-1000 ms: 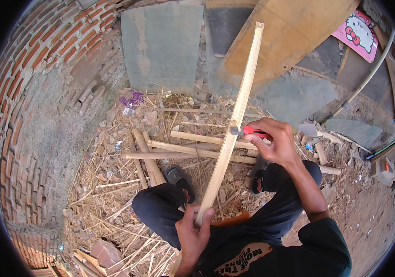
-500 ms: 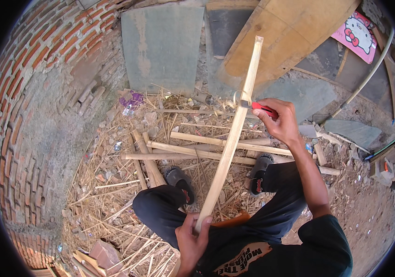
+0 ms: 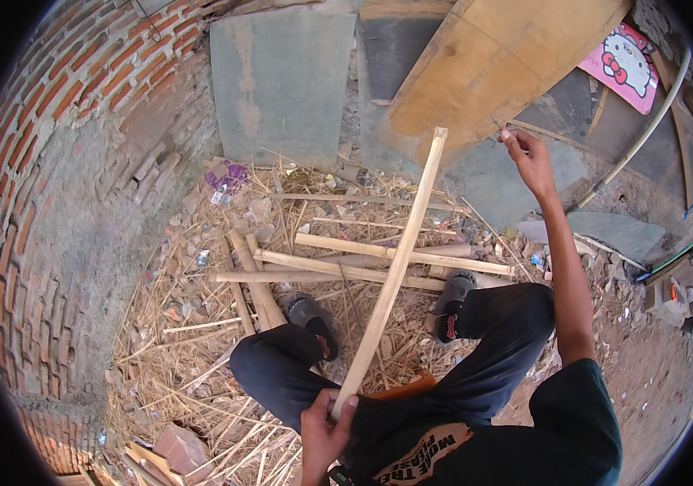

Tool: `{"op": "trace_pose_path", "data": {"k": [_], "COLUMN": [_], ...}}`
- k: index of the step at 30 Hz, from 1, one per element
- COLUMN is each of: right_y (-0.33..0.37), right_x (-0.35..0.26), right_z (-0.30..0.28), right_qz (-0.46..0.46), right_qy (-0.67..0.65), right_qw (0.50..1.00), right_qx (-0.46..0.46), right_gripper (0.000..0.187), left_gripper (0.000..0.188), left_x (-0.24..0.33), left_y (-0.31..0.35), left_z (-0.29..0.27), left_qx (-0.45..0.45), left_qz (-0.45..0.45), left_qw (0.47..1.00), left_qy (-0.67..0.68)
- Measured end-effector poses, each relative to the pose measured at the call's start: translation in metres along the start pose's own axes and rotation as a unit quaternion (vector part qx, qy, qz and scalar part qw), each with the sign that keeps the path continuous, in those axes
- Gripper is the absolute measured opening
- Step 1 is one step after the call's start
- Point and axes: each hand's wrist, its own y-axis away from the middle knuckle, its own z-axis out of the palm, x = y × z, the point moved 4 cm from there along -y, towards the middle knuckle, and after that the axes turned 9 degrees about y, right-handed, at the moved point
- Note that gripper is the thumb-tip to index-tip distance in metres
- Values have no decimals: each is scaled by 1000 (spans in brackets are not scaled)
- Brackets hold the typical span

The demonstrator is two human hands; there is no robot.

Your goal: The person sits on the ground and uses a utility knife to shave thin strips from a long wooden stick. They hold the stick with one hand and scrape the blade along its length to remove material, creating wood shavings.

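smooth, matt wooden strip (image 3: 396,271); rough brick wall (image 3: 63,211); matt cloth trousers (image 3: 496,352).

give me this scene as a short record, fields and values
left grip: closed on near end of pale strip
right grip: apart from pale strip, fingers bent; whether holding anything is unclear
ground: straw litter, loose strips near dark shoes
left side: brick wall
background: grey panel, tan board, pink board
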Motion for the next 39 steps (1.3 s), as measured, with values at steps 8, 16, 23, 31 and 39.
{"op": "trace_pose_path", "data": {"k": [8,16,23,31,39], "right_y": [135,239,243,253,249], "right_x": [-114,-187,-192,-199,-208], "right_z": [16,38,42,37,26], "right_qz": [-12,-296,-287,-308,-308], "right_qy": [-72,-120,-121,-111,-78], "right_qw": [990,942,946,942,946], "right_qx": [-124,-101,-84,-70,-61], "right_gripper": [33,33,34,32,32], "left_gripper": [18,17,17,22,22], "left_x": [14,53,72,81,94], "left_y": [-53,-69,-64,-62,-56], "left_z": [9,34,49,55,55], "left_qx": [-14,-69,-35,11,27], "left_qz": [7,37,120,173,176], "left_qw": [990,978,984,983,984], "left_qy": [138,194,126,61,31]}}
